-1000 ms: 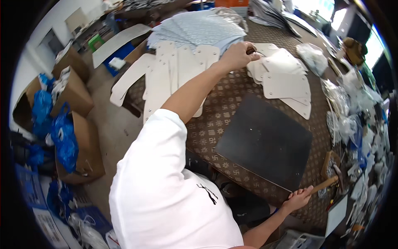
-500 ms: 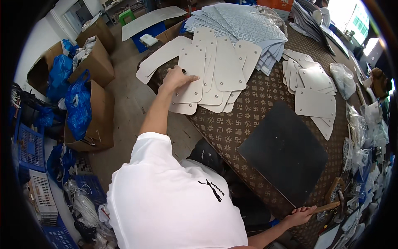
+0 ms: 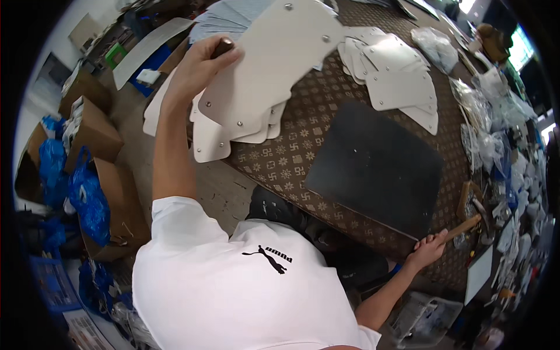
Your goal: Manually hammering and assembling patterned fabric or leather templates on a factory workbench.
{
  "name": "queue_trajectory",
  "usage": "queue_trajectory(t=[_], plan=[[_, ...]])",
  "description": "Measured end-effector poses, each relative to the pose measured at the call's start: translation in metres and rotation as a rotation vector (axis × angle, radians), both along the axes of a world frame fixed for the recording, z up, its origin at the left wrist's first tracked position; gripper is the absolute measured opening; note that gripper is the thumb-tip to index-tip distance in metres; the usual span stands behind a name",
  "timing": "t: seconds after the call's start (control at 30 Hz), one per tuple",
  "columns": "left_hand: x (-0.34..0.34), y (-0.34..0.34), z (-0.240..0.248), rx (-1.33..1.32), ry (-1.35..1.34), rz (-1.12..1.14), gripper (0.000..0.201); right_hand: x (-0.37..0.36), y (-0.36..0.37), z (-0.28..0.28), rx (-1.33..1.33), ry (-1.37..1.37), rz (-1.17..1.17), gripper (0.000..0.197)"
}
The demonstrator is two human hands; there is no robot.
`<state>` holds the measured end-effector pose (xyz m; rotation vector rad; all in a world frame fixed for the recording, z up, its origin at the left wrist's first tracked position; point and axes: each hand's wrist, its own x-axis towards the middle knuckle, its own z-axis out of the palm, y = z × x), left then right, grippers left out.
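Over the brown patterned surface (image 3: pixel 280 157), I see the left hand (image 3: pixel 204 61) pinching a flat cream studded panel (image 3: pixel 277 61), seemingly to lift it; the right hand (image 3: pixel 427 251), apart, grips a wooden handle (image 3: pixel 464 226). Carrying probably needs a steady pinch.

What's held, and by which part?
Left hand: white flat studded panel, by left edge; also dark cylindrical object, mostly hidden. Right hand: wooden-handled hammer, by handle.
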<state>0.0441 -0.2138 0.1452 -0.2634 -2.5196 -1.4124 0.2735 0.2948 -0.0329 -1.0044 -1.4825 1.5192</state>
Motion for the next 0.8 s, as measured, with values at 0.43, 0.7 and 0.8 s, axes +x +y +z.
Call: queue_trajectory(t=[0.43, 0.7, 0.8], plan=[[-0.034, 0.261, -0.103, 0.051, -0.291, -0.718, 0.028, 0.043, -0.038, 0.044, -0.032, 0.018, 0.036, 0.038], [-0.048, 0.227, -0.149, 0.304, -0.137, -0.616, 0.017, 0.034, -0.086, 0.069, -0.061, -0.025, 0.258, 0.037], [-0.059, 0.231, -0.162, 0.276, -0.182, -0.639, 0.017, 0.017, -0.109, 0.069, -0.093, -0.142, 0.383, 0.037]])
